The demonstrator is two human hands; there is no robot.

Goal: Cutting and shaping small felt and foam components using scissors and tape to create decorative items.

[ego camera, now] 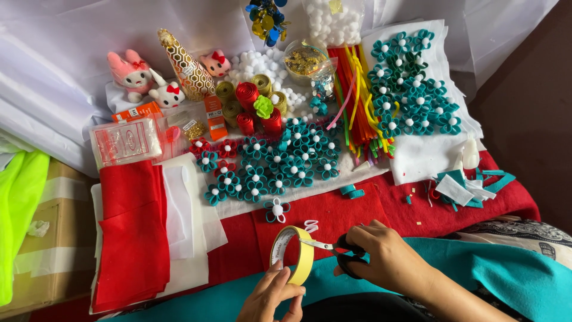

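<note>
Over red felt (357, 209) strewn with teal flowers (298, 158), fingers pinch yellow tape roll (296, 253) and scissors (339, 249).

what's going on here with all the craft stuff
A person is working at a table covered in red felt. The left hand holds a roll of yellow tape upright, while the right hand brings black-handled scissors to it. Finished teal felt flowers lie just beyond.
</note>
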